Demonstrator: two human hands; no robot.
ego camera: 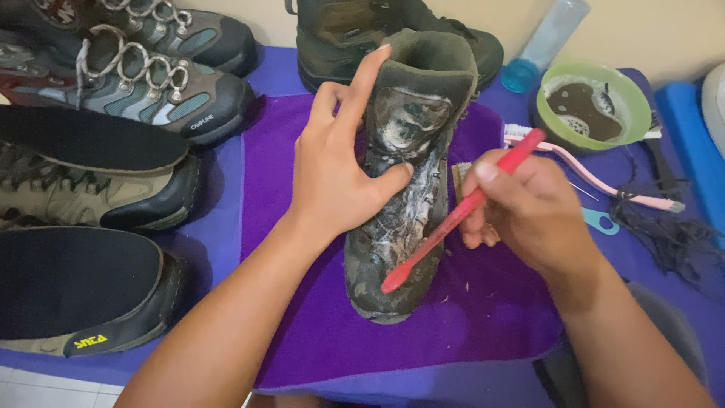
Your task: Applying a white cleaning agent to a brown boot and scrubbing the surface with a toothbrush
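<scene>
A dark, soapy hiking boot (408,143) stands on a purple cloth (491,317) in the middle of the view. My left hand (336,170) grips the boot's upper part, thumb on the tongue and index finger along the collar. My right hand (529,208) holds a red-handled brush (461,215) against the boot's right side. The brush's bristle head is partly hidden behind my fingers, and its handle end points down toward the toe.
Several other boots (151,83) and black insoles (75,140) lie at the left. A green bowl (638,106) of brown soapy water, a blue-based bottle (540,45), a pink brush (596,170) and black laces (672,234) sit at the right.
</scene>
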